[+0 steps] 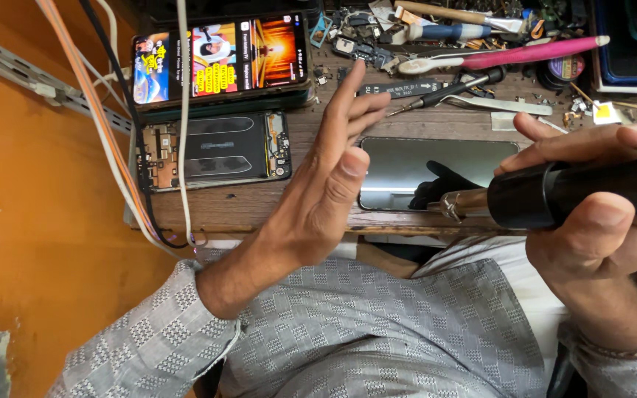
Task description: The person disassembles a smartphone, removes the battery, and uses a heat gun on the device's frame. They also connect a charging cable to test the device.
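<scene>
My right hand (591, 214) grips a black cylindrical tool (576, 193) with a metal nozzle pointing left, held over the bench's near edge. My left hand (333, 177) is raised with flat, spread fingers and holds nothing; it hovers just left of the nozzle. Under and behind the nozzle lies a grey phone back panel (407, 166) on the wooden bench. Left of my open hand lies an opened phone (215, 151) with its battery and circuit boards showing.
A phone with a lit colourful screen (219, 59) sits at the back left. Cables (105, 125) hang down across the orange wall and both phones. A screwdriver (447, 88), pink-handled brush (503, 57), tweezers and several small parts clutter the bench's far side.
</scene>
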